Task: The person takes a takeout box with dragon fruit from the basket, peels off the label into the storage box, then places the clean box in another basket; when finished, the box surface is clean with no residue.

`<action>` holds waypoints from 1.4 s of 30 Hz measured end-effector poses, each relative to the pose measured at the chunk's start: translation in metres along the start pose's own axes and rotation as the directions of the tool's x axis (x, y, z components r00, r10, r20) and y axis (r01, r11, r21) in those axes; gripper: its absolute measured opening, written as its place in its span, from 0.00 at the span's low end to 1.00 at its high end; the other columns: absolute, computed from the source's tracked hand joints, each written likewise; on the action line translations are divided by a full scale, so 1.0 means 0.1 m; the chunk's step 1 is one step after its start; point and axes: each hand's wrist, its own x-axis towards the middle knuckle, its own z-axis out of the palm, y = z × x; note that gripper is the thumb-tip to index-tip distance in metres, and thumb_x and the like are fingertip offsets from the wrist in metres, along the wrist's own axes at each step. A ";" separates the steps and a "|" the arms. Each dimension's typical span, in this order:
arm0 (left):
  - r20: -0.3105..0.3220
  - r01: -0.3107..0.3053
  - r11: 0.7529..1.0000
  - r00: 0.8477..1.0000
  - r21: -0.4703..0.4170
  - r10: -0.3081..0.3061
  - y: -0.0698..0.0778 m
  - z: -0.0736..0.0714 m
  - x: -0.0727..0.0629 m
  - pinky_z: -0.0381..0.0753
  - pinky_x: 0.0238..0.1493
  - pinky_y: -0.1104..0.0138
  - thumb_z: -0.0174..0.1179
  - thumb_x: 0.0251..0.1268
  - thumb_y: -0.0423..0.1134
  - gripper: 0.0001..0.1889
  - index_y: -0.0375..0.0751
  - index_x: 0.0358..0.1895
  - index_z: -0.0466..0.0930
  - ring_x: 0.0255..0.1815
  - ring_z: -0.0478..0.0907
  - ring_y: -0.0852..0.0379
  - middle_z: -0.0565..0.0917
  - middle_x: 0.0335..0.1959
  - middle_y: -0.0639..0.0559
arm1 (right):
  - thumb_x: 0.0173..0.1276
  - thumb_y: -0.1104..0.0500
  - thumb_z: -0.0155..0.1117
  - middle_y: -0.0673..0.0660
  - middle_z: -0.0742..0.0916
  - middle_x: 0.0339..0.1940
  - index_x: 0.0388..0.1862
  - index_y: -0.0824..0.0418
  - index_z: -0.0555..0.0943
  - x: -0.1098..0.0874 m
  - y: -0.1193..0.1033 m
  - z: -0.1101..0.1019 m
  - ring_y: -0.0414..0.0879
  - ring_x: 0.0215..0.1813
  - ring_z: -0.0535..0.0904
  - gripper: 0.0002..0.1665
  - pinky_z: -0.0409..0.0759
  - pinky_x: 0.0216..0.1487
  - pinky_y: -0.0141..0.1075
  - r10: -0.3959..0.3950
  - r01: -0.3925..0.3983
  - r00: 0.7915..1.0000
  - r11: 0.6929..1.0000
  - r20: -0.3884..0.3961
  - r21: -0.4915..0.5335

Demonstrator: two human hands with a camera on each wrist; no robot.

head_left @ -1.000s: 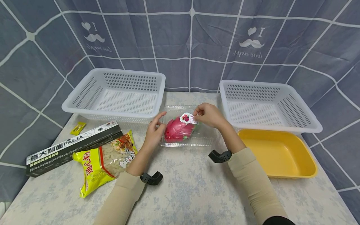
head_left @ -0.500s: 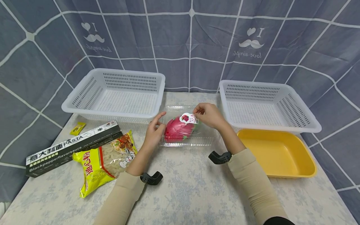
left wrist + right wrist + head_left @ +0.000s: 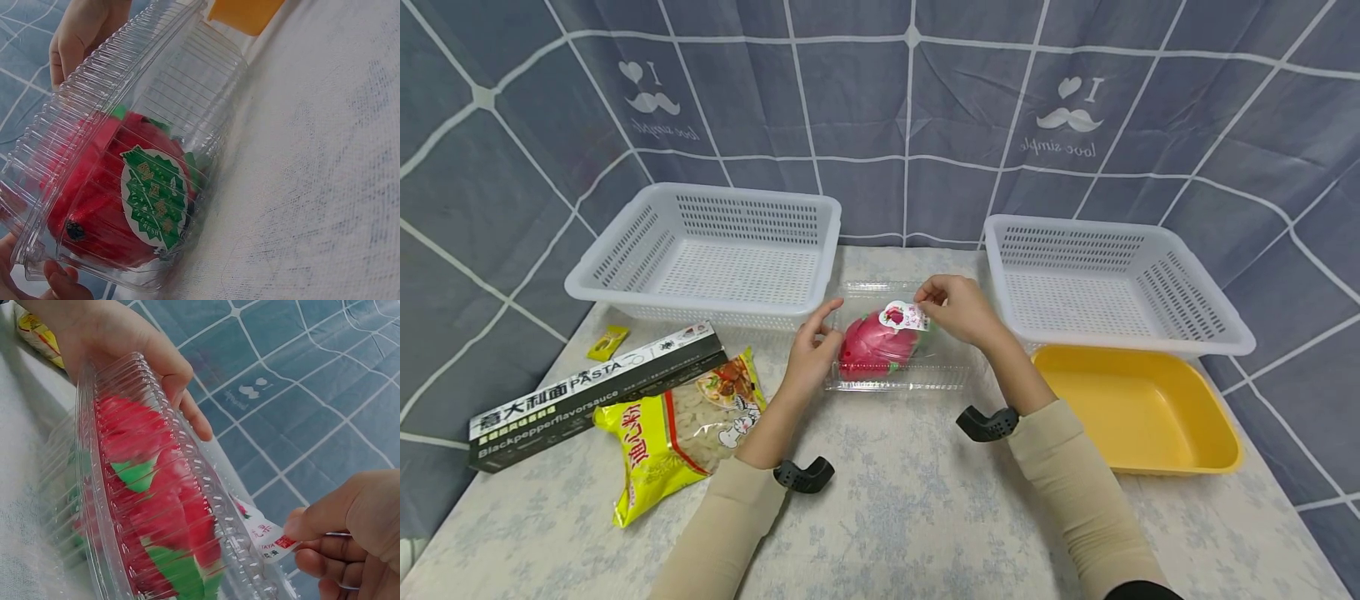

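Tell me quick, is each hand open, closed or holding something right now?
Left hand: closed, holding the end of the clear plastic box.
Right hand: closed, pinching the edge of the white sticker.

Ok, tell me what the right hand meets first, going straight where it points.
Past the white printed label the right hand pinches, it probably first meets the clear rectangular plastic box, though depth is unclear.

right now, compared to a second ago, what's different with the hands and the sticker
Nothing has visibly changed. The right hand still pinches the edge of the sticker, the left hand still holds the clear container, and the red fruit stays inside.
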 end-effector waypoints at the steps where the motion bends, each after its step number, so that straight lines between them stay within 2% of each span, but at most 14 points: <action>1: 0.000 0.001 1.000 1.000 0.000 -0.001 0.00 0.00 0.00 0.64 0.23 0.72 0.49 0.62 0.31 0.29 0.49 0.68 0.70 0.24 0.63 0.59 0.69 0.38 0.47 | 0.65 0.67 0.60 0.57 0.83 0.30 0.36 0.66 0.83 0.00 0.00 0.00 0.50 0.37 0.76 0.05 0.72 0.38 0.37 -0.002 0.002 1.000 1.000 -0.002 0.003; 18: -0.015 0.007 1.000 1.000 0.004 -0.007 -0.02 0.01 0.01 0.63 0.22 0.72 0.50 0.60 0.32 0.29 0.49 0.68 0.71 0.22 0.62 0.61 0.69 0.38 0.47 | 0.66 0.67 0.61 0.58 0.84 0.32 0.37 0.66 0.82 -0.09 -0.12 -0.08 0.52 0.39 0.77 0.04 0.73 0.40 0.39 -0.041 0.042 0.999 0.999 -0.029 0.033; 21: -0.001 0.022 1.000 1.000 0.001 -0.022 0.12 -0.01 -0.04 0.63 0.23 0.73 0.49 0.61 0.30 0.28 0.43 0.68 0.70 0.22 0.62 0.63 0.69 0.37 0.46 | 0.67 0.66 0.61 0.58 0.84 0.33 0.37 0.66 0.82 -0.12 -0.14 -0.11 0.51 0.40 0.77 0.04 0.74 0.41 0.40 -0.046 0.047 0.999 0.998 -0.023 0.037; 25: 0.015 0.038 0.999 0.999 -0.007 -0.038 0.14 -0.01 -0.05 0.64 0.22 0.73 0.49 0.63 0.29 0.29 0.41 0.70 0.68 0.21 0.62 0.64 0.69 0.37 0.46 | 0.68 0.65 0.62 0.57 0.84 0.34 0.38 0.65 0.82 -0.16 -0.16 -0.15 0.50 0.39 0.76 0.04 0.73 0.41 0.40 -0.057 0.057 0.998 0.998 -0.016 0.034; 28: 0.013 0.031 0.999 0.999 -0.015 -0.030 0.01 0.00 0.00 0.64 0.21 0.72 0.50 0.63 0.31 0.29 0.45 0.70 0.68 0.21 0.62 0.63 0.69 0.38 0.47 | 0.68 0.65 0.62 0.56 0.84 0.33 0.38 0.65 0.82 -0.20 -0.17 -0.19 0.49 0.38 0.76 0.04 0.72 0.38 0.38 -0.059 0.059 0.998 0.997 -0.020 0.040; 33: 0.001 0.020 1.000 1.000 -0.013 -0.020 -0.01 0.01 0.01 0.64 0.22 0.72 0.51 0.62 0.32 0.29 0.50 0.69 0.70 0.22 0.63 0.62 0.69 0.39 0.46 | 0.68 0.64 0.63 0.55 0.83 0.31 0.38 0.64 0.83 -0.28 -0.17 -0.25 0.48 0.36 0.75 0.04 0.72 0.36 0.38 -0.069 0.070 0.997 0.997 -0.041 0.036; 42: -0.003 0.025 1.000 1.000 -0.007 -0.025 -0.01 0.01 0.01 0.65 0.24 0.72 0.51 0.61 0.32 0.29 0.50 0.69 0.70 0.23 0.63 0.61 0.69 0.38 0.47 | 0.68 0.64 0.63 0.56 0.84 0.34 0.40 0.63 0.83 -0.45 -0.15 -0.37 0.48 0.39 0.75 0.04 0.72 0.40 0.40 -0.051 0.053 0.997 0.998 -0.056 0.021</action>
